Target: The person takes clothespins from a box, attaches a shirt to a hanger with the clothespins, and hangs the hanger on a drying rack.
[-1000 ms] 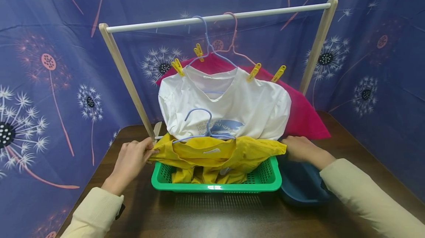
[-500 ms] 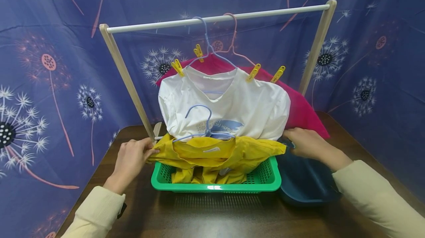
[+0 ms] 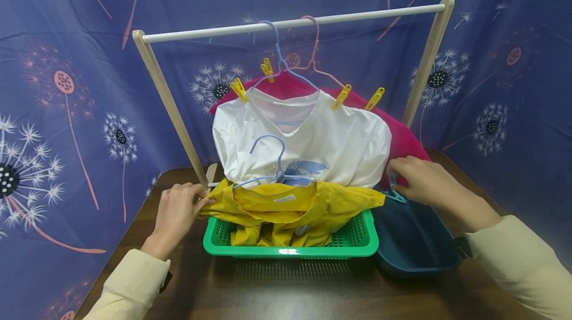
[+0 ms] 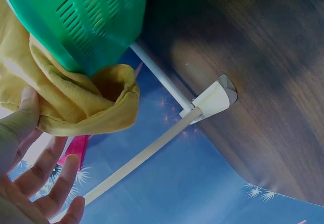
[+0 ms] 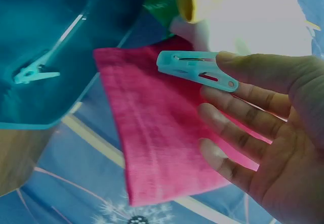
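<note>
In the head view my left hand pinches the left sleeve end of a yellow T-shirt. The shirt lies over a green basket, its lower part bunched inside. A blue hanger sits in its neck, hook pointing up. My right hand, above a dark blue tub, holds a light teal clothespin between thumb and forefinger, the other fingers spread. Another teal clothespin lies in the tub. The left wrist view shows my thumb on the yellow fabric.
Behind the basket stands a clothes rack with a white rail. On it hang a white T-shirt and a magenta garment behind, both with yellow clothespins. Brown tabletop shows in front of the basket.
My right hand has let go of the yellow shirt's right sleeve, moved right over the tub and lifted a teal clothespin. My left hand stays on the left sleeve.
</note>
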`<control>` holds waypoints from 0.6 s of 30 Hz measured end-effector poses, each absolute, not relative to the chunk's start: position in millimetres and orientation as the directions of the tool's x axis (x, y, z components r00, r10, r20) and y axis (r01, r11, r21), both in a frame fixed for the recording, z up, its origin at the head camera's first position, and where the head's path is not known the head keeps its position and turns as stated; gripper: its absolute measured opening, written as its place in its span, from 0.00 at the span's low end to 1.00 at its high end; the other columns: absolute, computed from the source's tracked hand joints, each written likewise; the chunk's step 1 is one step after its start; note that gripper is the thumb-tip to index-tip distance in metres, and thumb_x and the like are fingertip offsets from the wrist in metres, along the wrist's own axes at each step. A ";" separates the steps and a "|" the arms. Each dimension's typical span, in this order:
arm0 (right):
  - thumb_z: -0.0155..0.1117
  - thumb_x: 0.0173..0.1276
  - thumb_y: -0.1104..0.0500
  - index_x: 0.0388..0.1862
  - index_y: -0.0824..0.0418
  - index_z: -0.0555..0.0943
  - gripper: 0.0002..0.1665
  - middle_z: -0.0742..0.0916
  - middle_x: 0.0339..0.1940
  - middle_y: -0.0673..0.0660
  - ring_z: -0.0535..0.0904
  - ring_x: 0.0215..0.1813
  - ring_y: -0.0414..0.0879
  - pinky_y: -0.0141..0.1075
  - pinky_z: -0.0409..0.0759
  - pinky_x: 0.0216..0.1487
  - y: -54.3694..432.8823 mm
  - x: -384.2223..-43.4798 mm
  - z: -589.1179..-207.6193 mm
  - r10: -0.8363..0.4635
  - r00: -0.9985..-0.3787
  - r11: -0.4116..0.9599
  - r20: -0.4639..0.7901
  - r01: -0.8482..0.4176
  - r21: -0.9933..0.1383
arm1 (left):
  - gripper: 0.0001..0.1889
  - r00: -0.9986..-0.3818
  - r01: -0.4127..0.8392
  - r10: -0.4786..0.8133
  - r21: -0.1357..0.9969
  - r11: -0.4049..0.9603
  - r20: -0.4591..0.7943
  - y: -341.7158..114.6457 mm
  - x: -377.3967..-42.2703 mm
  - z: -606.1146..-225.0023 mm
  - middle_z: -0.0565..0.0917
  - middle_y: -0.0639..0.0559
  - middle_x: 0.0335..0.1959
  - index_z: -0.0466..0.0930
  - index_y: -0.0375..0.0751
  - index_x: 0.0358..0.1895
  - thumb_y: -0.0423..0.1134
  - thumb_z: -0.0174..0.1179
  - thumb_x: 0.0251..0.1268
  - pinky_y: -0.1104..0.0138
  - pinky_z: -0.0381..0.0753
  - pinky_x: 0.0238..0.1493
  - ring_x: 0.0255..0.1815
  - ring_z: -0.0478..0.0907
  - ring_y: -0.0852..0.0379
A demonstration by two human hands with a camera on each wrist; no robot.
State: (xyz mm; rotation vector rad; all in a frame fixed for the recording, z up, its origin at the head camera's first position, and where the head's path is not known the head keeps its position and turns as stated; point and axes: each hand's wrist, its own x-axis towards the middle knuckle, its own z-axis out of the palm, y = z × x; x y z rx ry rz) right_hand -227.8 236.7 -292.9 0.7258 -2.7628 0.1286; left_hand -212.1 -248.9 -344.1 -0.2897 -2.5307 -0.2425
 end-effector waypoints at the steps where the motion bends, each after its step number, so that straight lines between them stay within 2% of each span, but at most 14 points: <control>1: 0.76 0.40 0.61 0.33 0.55 0.78 0.19 0.81 0.27 0.50 0.74 0.29 0.44 0.43 0.80 0.28 236.2 -226.6 -291.0 -0.473 -0.826 0.866 0.307 -0.500 -0.009 | 0.09 -0.809 0.258 0.153 0.109 0.960 0.567 -248.9 -212.5 -344.7 0.82 0.50 0.23 0.78 0.46 0.23 0.43 0.69 0.45 0.51 0.69 0.33 0.29 0.76 0.46; 9: 0.76 0.41 0.63 0.40 0.60 0.78 0.24 0.83 0.32 0.55 0.76 0.35 0.48 0.45 0.80 0.34 227.6 -221.1 -284.5 -0.510 -0.725 0.822 0.462 -0.569 0.015 | 0.09 -0.804 0.242 0.139 0.104 0.965 0.577 -247.3 -214.4 -345.8 0.80 0.51 0.22 0.77 0.47 0.21 0.42 0.69 0.45 0.53 0.66 0.32 0.27 0.74 0.47; 13: 0.76 0.40 0.64 0.39 0.61 0.77 0.25 0.82 0.30 0.54 0.75 0.33 0.46 0.44 0.80 0.34 221.2 -220.8 -284.2 -0.529 -0.657 0.787 0.538 -0.616 0.021 | 0.10 -0.813 0.230 0.131 0.107 0.967 0.567 -246.6 -215.3 -345.7 0.79 0.52 0.21 0.76 0.48 0.20 0.44 0.69 0.45 0.54 0.65 0.32 0.27 0.73 0.47; 18: 0.75 0.40 0.67 0.39 0.60 0.75 0.25 0.81 0.29 0.54 0.73 0.31 0.44 0.43 0.80 0.33 210.3 -219.7 -284.6 -0.524 -0.622 0.758 0.581 -0.652 -0.014 | 0.11 -0.810 0.227 0.128 0.106 0.968 0.572 -246.3 -215.9 -346.6 0.78 0.53 0.20 0.76 0.48 0.20 0.46 0.69 0.44 0.54 0.65 0.32 0.26 0.73 0.48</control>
